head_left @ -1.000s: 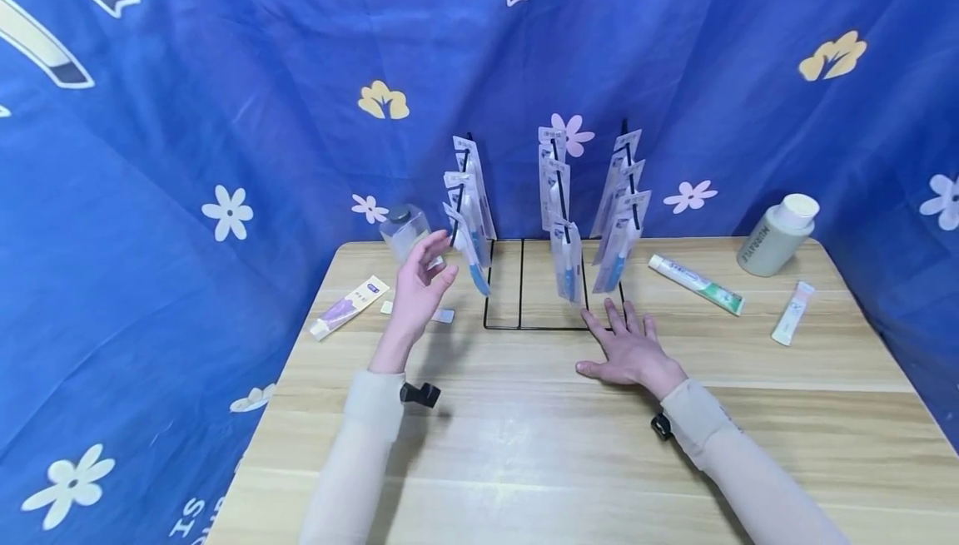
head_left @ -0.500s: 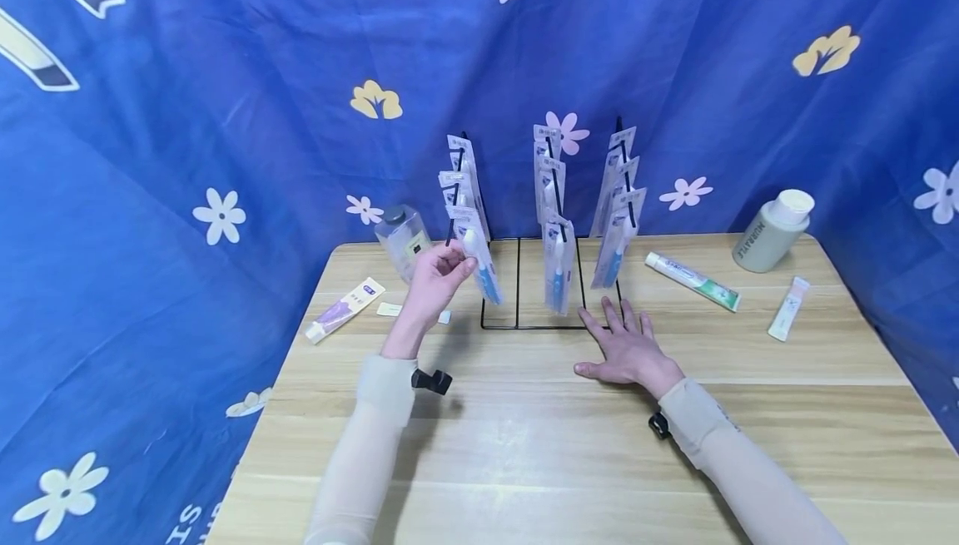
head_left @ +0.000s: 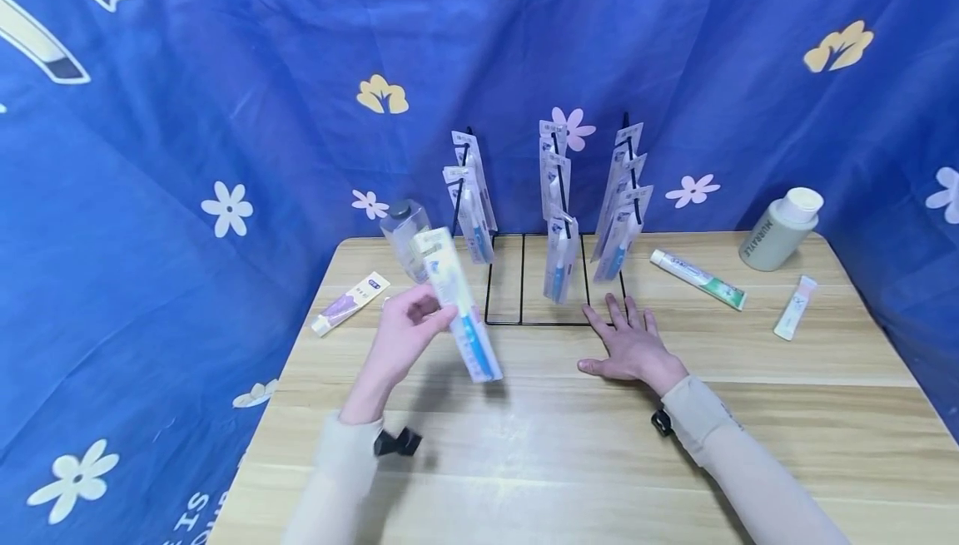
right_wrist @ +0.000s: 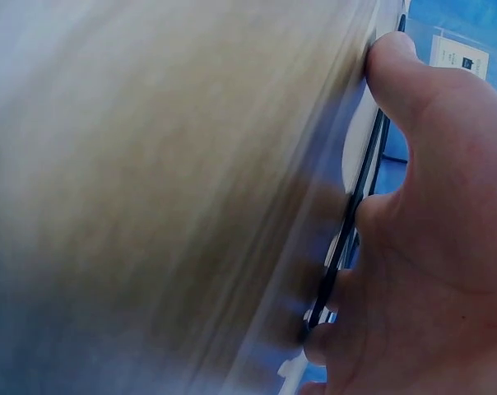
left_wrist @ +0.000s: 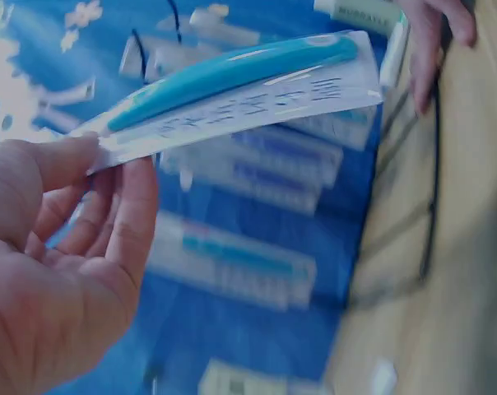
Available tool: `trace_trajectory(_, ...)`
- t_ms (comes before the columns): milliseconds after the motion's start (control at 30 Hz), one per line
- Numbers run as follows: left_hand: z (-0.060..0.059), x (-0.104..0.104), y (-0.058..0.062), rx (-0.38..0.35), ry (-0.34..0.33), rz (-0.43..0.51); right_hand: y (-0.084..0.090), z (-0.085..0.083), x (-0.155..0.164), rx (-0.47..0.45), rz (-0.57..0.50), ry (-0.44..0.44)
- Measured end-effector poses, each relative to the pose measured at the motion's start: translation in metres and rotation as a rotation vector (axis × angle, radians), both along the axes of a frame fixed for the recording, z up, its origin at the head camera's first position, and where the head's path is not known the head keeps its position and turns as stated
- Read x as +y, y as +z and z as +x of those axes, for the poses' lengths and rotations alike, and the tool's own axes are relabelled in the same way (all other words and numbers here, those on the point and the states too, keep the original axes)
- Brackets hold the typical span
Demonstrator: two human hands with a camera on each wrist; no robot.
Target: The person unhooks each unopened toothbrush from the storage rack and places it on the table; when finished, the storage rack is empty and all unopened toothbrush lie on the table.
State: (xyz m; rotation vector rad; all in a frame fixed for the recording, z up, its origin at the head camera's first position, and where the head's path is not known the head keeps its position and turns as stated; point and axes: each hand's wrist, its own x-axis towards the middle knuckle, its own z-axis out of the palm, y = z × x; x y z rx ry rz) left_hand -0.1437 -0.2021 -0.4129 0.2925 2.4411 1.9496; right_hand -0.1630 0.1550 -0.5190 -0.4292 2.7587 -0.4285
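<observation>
My left hand (head_left: 404, 333) pinches a packaged toothbrush (head_left: 468, 320) with a blue handle, between thumb and fingers. The pack hangs tilted over the table, in front of the black wire rack (head_left: 520, 285) and apart from its hooks. In the left wrist view the clear pack (left_wrist: 257, 86) shows its handle and printed lettering close up. My right hand (head_left: 629, 349) lies with fingers spread on the table, fingertips at the rack's front right base wire. More packaged toothbrushes hang on the rack's left hook (head_left: 457, 208), middle hook (head_left: 562, 187) and right hook (head_left: 630, 158).
A clear bottle (head_left: 404, 233) and a purple-and-white tube (head_left: 350, 304) are at the left. On the right lie a green-and-white toothpaste tube (head_left: 697, 279) and a small pale tube (head_left: 796, 308), near a grey-green bottle (head_left: 782, 230). A blue patterned cloth (head_left: 300, 112) hangs behind.
My left hand took hold of the front toothbrush pack on the left hook, drew it off and brought it towards me. The right hand has stayed put.
</observation>
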Motion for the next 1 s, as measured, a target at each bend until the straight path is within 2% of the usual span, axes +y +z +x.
trace_trajectory(167, 0.034, -0.058, -0.025, -0.145, 0.196, -0.029, -0.001, -0.001, -0.001, 0.0, -0.006, 0.012)
trace_trajectory(300, 0.051, -0.105, -0.047, -0.31, 0.298, -0.074, 0.0, -0.002, -0.001, -0.01, -0.014, 0.002)
trace_trajectory(467, 0.059, -0.141, -0.065, -0.481, 0.343, -0.125, 0.0, -0.002, 0.001, -0.022, -0.021, -0.006)
trace_trajectory(667, 0.063, -0.156, -0.078, -0.604, 0.329, -0.142, -0.004, -0.003, 0.001, -0.023, -0.021, 0.004)
trace_trajectory(733, 0.064, -0.158, -0.081, -0.605, 0.339, -0.17, -0.004, -0.003, 0.001, -0.018, -0.023, 0.004)
trace_trajectory(800, 0.064, -0.158, -0.086, -0.561, 0.369, -0.257, -0.005, -0.004, 0.002, -0.018, -0.024, 0.0)
trace_trajectory(933, 0.066, -0.155, -0.093, -0.361, 0.458, -0.537, -0.004, -0.004, 0.003, -0.025, -0.016, -0.005)
trace_trajectory(1000, 0.067, -0.153, -0.096, -0.264, 0.49, -0.645, -0.004, -0.004, 0.003, -0.028, -0.013, -0.007)
